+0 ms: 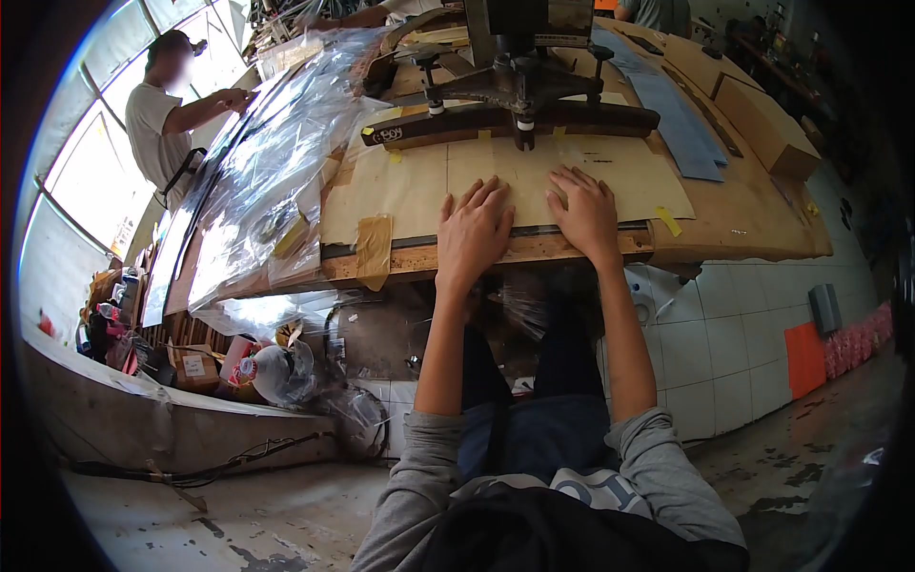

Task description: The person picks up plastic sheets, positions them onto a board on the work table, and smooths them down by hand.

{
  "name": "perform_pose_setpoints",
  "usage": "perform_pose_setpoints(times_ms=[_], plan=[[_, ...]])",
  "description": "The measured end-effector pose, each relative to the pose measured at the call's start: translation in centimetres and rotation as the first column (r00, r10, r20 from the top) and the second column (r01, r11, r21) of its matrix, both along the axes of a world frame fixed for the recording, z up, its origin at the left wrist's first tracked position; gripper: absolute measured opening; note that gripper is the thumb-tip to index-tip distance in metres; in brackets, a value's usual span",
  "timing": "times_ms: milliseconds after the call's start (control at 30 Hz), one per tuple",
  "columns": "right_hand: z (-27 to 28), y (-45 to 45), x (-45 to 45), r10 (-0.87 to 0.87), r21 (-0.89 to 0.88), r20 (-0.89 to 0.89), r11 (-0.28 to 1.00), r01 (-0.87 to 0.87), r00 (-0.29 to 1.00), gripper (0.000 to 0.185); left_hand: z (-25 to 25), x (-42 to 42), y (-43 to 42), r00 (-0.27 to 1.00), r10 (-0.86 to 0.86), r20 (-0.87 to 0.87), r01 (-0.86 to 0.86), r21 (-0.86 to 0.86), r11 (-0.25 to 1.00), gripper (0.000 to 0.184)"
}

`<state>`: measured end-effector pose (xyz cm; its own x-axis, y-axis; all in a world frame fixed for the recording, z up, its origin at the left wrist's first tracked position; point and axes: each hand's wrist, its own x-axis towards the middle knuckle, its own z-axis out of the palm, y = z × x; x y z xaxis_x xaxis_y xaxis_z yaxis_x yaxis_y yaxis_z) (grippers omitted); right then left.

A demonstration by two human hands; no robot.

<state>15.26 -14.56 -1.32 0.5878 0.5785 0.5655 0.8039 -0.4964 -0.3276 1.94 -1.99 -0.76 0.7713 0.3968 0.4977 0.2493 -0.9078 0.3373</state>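
Head view: my left fingers and right fingers lie loosely spread, gripping nothing. Just under both, touching, is the pale sheet on the table, long from side to side. Ahead sits a dark bar.

The sheet is pale cream, the tape tab yellow, the bar dark brown.

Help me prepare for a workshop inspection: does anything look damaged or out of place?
Yes. Brown tape hangs past the front edge of the table, left of the left hand, looking untrimmed; the floor at lower right has dark, worn-looking patches; and a cardboard box and a clear plastic bottle sit jumbled at lower left.
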Motion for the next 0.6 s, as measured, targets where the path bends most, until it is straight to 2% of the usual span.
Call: perform_pose_setpoints(times_ms=[600], plan=[[-0.27,0.04,0.14,0.002,0.018,0.012,1.0,-0.002,1.0,0.033,-0.02,0.03,0.01,1.0,-0.001,0.012,0.001,-0.003,1.0,0.036]])
